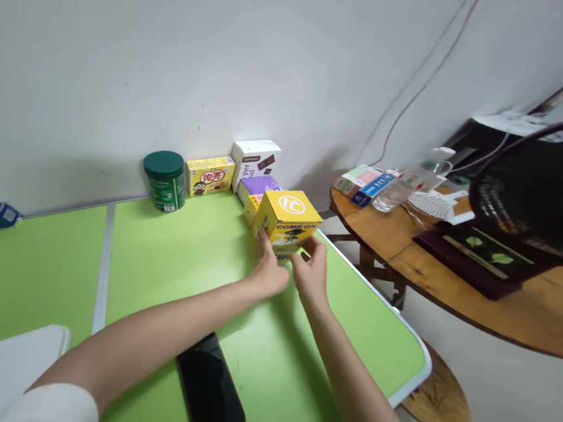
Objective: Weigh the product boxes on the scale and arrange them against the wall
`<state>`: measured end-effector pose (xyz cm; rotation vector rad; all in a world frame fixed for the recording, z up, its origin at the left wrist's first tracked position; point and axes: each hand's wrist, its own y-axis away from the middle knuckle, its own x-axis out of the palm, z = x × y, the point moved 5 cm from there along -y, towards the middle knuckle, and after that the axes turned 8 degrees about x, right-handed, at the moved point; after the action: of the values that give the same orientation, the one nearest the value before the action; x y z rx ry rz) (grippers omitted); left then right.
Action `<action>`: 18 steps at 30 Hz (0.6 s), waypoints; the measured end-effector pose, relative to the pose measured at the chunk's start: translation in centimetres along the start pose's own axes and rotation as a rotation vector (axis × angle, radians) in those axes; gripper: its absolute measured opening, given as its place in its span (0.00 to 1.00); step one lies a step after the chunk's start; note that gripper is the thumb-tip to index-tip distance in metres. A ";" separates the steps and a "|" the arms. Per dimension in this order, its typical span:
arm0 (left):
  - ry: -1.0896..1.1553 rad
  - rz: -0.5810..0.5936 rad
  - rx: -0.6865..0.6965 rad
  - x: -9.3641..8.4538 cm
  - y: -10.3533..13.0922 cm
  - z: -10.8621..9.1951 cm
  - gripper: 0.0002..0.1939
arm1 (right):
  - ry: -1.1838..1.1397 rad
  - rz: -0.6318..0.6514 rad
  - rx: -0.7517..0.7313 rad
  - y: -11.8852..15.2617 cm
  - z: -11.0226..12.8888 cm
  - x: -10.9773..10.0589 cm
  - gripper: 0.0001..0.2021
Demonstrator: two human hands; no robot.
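Note:
A yellow box (288, 220) with a white round logo on its top and "COME ON" on its front is between my two hands, near the right edge of the green table. My left hand (268, 267) grips its left side, thumb on the front. At its lower right corner, my right hand (312, 268) has its fingers curled against it. Whether the box touches the table is hidden. Just behind it are a purple box (258, 184) and a small yellow box (252, 206), both partly covered. A white box with chocolate pictures (257, 158) stands against the wall.
Left of the boxes stand a yellow snack box (209, 175) and a green-lidded canister (164, 180). A black phone (211, 391) lies near me on the green table (166, 259). Across a gap, a wooden table (384, 238) holds a clear bottle (410, 184) and a dark fan (546, 185).

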<state>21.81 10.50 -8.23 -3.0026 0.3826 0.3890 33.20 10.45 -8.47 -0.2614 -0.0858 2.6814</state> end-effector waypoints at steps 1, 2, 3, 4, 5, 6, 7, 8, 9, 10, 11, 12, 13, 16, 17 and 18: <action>0.009 -0.036 -0.059 -0.3 0.9 0.4 0.53 | 0.023 0.009 -0.008 0.9 -0.1 -0.2 0.24; 0.013 -0.075 -0.117 -0.9 1.9 0.8 0.52 | 0.036 0.039 -0.005 1.8 -0.3 -0.3 0.21; 0.013 -0.106 -0.152 -1.6 3.1 1.1 0.51 | 0.042 0.090 0.007 2.6 -0.5 -0.4 0.18; 0.008 -0.121 -0.145 -2.4 4.2 1.1 0.50 | 0.041 0.147 0.024 3.3 -0.8 -0.5 0.17; 0.000 -0.126 -0.134 -3.2 5.2 1.2 0.48 | 0.037 0.204 0.048 3.9 -1.0 -0.3 0.17; -0.007 -0.129 -0.129 -4.1 6.2 1.3 0.48 | 0.028 0.255 0.077 4.5 -1.2 0.0 0.19; -0.005 -0.131 -0.131 -4.8 6.8 1.4 0.48 | 0.014 0.305 0.103 5.0 -1.4 0.5 0.22; 0.013 -0.136 -0.130 -5.5 7.3 1.5 0.49 | -0.006 0.348 0.126 5.6 -1.5 1.2 0.26; 0.046 -0.147 -0.122 -6.0 7.5 1.6 0.50 | -0.032 0.382 0.142 6.2 -1.5 2.0 0.29; 0.089 -0.163 -0.106 -6.5 7.6 1.6 0.51 | -0.059 0.405 0.151 6.8 -1.4 2.9 0.31; 0.135 -0.178 -0.084 -6.8 7.5 1.5 0.51 | -0.081 0.420 0.156 7.5 -1.2 3.7 0.32; 0.179 -0.191 -0.061 -7.2 7.5 1.3 0.51 | -0.093 0.431 0.158 8.3 -0.9 4.5 0.33; 0.218 -0.198 -0.040 -7.7 7.5 1.0 0.50 | -0.099 0.440 0.158 9.0 -0.6 5.1 0.33; 0.296 -0.188 0.001 -9.9 9.2 -0.2 0.50 | -0.093 0.503 0.148 11.5 1.3 6.6 0.32; 0.308 -0.179 0.015 -11.1 10.4 -0.7 0.51 | -0.095 0.535 0.137 12.5 2.1 7.1 0.32; 0.310 -0.170 0.024 -12.4 11.8 -1.2 0.51 | -0.101 0.570 0.122 13.5 3.1 7.6 0.32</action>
<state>7.42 1.89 -4.46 -3.0414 0.1481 -0.0963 20.12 1.54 -8.08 -0.1234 0.1441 3.2493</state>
